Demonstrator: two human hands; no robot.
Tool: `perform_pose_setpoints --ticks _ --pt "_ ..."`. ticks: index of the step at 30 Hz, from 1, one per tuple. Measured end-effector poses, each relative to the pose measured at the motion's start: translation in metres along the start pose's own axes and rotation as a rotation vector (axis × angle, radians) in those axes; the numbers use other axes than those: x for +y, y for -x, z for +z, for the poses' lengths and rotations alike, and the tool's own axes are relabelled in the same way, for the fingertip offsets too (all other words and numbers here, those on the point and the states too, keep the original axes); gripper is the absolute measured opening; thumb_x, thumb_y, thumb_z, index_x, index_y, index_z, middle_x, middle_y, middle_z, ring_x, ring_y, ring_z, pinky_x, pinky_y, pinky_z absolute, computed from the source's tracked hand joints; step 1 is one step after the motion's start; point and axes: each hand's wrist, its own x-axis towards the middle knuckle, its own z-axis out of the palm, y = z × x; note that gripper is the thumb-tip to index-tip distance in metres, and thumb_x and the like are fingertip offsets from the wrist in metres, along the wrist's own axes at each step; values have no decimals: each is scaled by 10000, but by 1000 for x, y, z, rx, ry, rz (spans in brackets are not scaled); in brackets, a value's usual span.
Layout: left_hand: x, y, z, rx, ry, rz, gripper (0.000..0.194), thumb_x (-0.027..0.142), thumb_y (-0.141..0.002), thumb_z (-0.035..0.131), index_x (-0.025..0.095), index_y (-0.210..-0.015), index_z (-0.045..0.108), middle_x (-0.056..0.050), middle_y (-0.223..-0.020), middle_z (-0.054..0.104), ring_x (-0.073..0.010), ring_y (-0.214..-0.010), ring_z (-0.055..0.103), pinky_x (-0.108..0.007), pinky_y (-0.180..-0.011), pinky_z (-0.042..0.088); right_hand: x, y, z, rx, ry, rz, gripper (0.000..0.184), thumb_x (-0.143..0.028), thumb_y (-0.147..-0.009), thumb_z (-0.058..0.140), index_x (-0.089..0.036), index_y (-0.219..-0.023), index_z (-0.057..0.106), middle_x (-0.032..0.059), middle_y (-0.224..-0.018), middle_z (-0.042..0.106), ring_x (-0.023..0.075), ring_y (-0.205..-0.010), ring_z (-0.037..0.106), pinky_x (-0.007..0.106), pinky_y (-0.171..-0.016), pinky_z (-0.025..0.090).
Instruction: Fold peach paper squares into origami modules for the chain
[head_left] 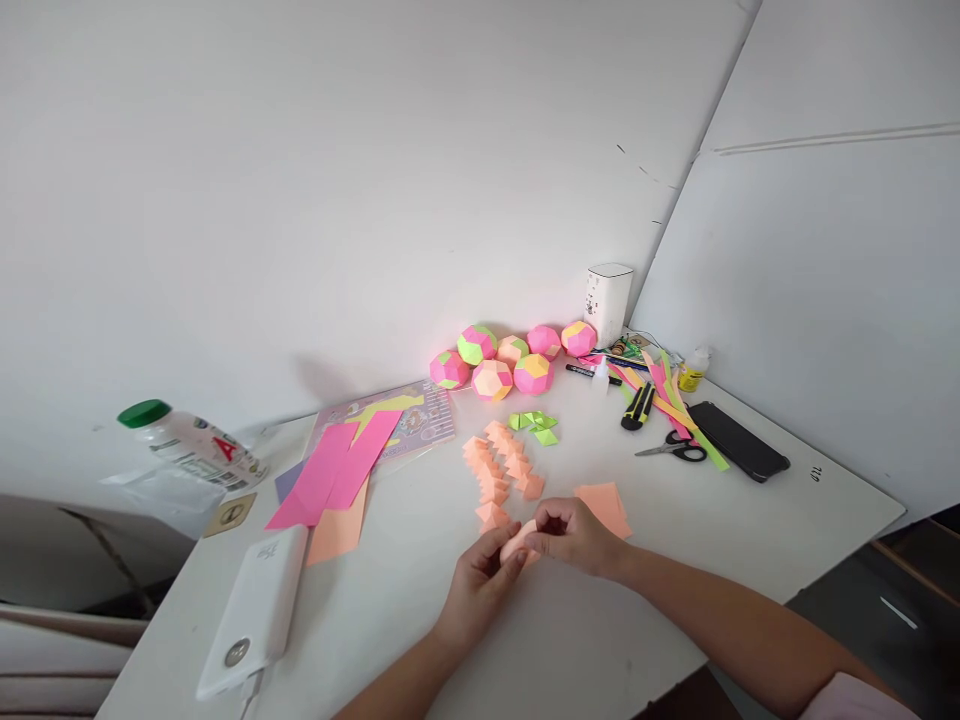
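Between my two hands is a small piece of peach paper (517, 541), bent or folded. My left hand (480, 580) grips its left side with thumb and fingers. On its right end, my right hand (574, 535) pinches the paper. Just beyond lie two rows of folded peach paper units (491, 480), with several folded green units (534, 424) behind them. Flat peach paper squares (606, 508) rest beside my right hand, partly covered by it.
Several faceted paper balls (492, 381) sit against the wall. Scissors (673, 449), a box cutter (639, 406), paper strips (694, 425) and a black phone (739, 440) lie right. Pink sheets (337, 470), a white power bank (259, 610) and a bottle (195, 450) are left.
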Motion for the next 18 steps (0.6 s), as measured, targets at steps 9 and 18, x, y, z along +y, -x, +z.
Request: perform_pose_setpoints --ticks 9,18 --pt "7 3 1 -77 -13 8 330 435 -820 559 166 -960 690 -42 -780 641 -180 -721 549 -272 -639 441 0 0 1 30 -15 -45 257 -334 -735 651 -175 -619 486 -50 -569 380 95 -534 355 226 -484 285" --pt "3 0 -1 -56 -80 14 353 471 -806 554 146 -697 641 11 -599 497 -121 -577 430 -230 -541 362 2 0 0 16 -122 -27 247 -341 -718 684 -183 -818 521 -45 -660 448 96 -578 414 220 -524 356"
